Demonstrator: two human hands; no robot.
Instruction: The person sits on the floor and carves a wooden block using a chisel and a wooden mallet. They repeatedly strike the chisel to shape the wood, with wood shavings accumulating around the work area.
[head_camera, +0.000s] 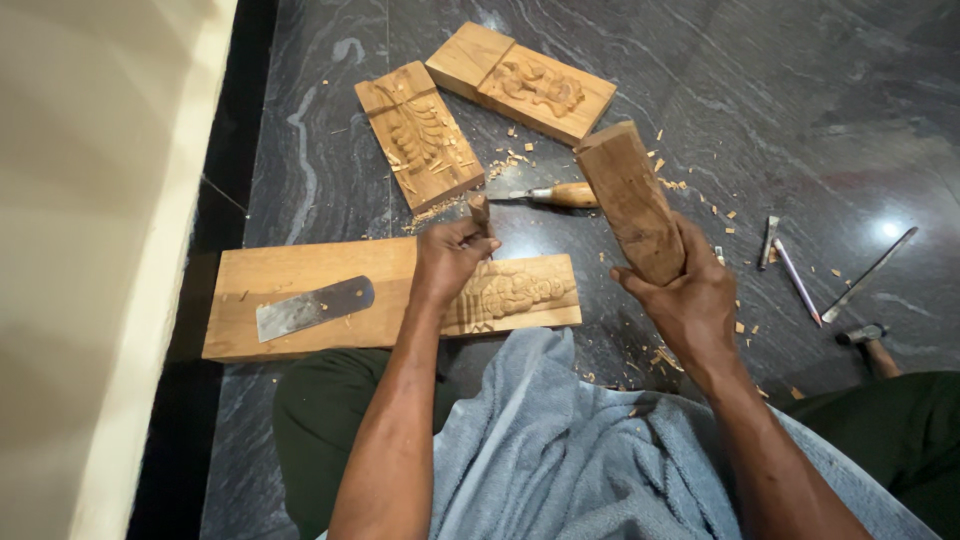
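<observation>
My left hand (450, 255) clamps a stiff chisel (481, 212) by its handle; my right hand (690, 300) clamps the heavy wooden mallet (630, 200) low, head above the grip.

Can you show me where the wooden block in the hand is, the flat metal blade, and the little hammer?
wooden block (632, 200), head view, middle of its long face above the right hand.
flat metal blade (312, 307), head view, centre of the blade lying on the plank.
hammer (862, 334), head view, on its metal head.
</observation>
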